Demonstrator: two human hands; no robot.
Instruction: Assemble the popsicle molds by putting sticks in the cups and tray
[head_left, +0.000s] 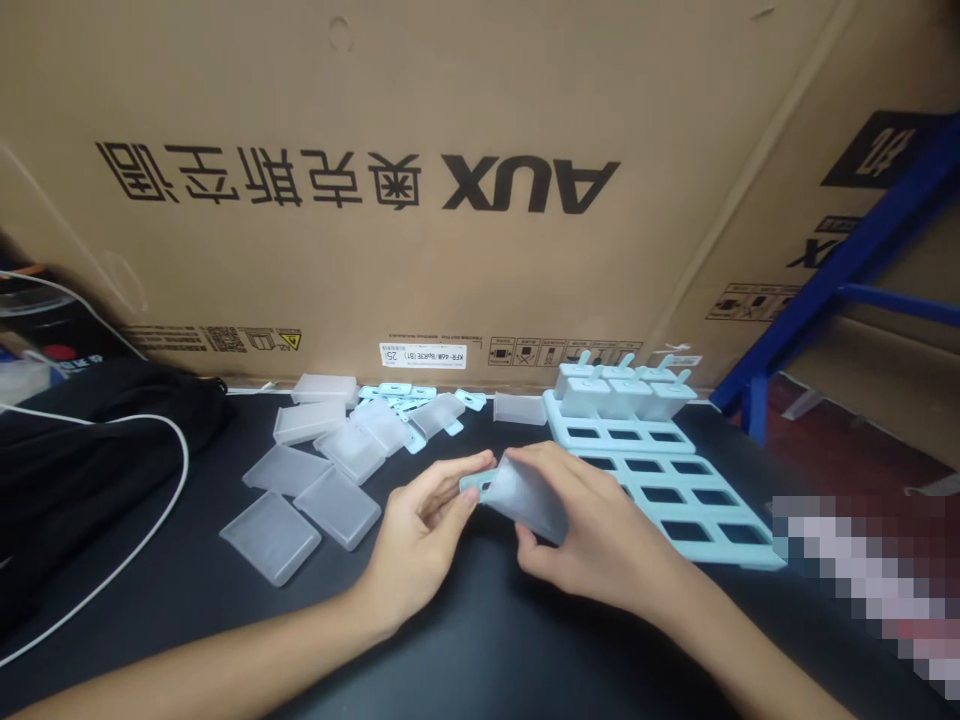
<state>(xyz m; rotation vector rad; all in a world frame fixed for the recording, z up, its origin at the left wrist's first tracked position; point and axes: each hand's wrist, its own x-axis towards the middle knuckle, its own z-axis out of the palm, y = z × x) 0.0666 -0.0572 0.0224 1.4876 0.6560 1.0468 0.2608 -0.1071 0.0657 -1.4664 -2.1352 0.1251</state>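
Above the black tabletop, my left hand (420,530) pinches a light-blue popsicle stick (472,485) between thumb and fingers. My right hand (581,520) grips a translucent popsicle mold (531,500), held tilted with its opening toward the left. The stick meets the mold's open end; how far it reaches inside is hidden. Left of my hands lie several loose molds (271,537), with a pile of light-blue sticks (397,393) behind them. To the right stands a light-blue rack (679,452) with rectangular slots, its back rows filled by several molds with sticks on top (630,390).
A large cardboard box (375,270) walls off the back of the table. Black fabric (127,460) and a white cable (184,470) lie at the left. A blue metal frame (832,270) slants down at the right edge.
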